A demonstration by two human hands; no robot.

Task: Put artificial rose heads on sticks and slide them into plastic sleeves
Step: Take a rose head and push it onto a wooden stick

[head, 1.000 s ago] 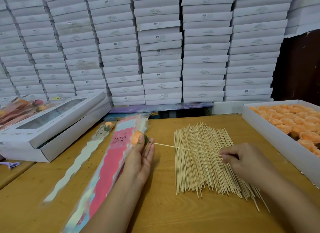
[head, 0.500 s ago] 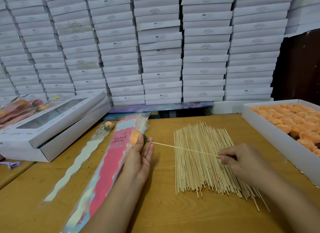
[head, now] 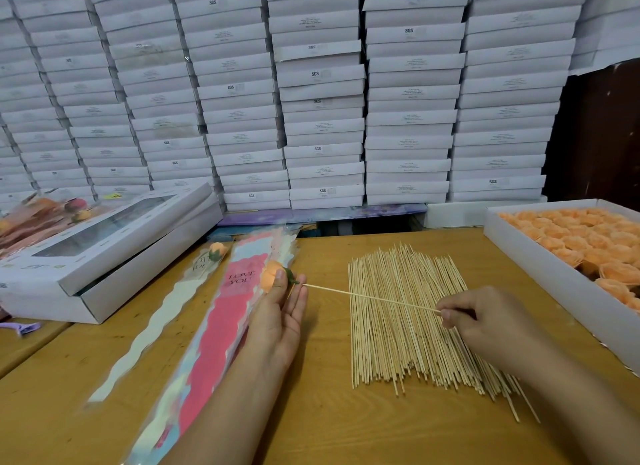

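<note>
Left hand [head: 277, 321] holding orange rose head [head: 270, 278] at fingertips, above stack of pink plastic sleeves [head: 221, 329] on wooden surface [head: 322, 426]. Right hand [head: 485, 322] pinching far end of thin stick [head: 369, 295], other end meeting rose base. Underneath, pile of bamboo sticks [head: 408, 326]; at right, white box of rose heads [head: 561, 281].

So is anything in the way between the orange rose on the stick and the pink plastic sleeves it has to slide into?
Nothing visible blocks it. The left hand holds the orange artificial rose head right above the stack of pink plastic sleeves, and the right hand pinches the thin wooden stick.
</note>
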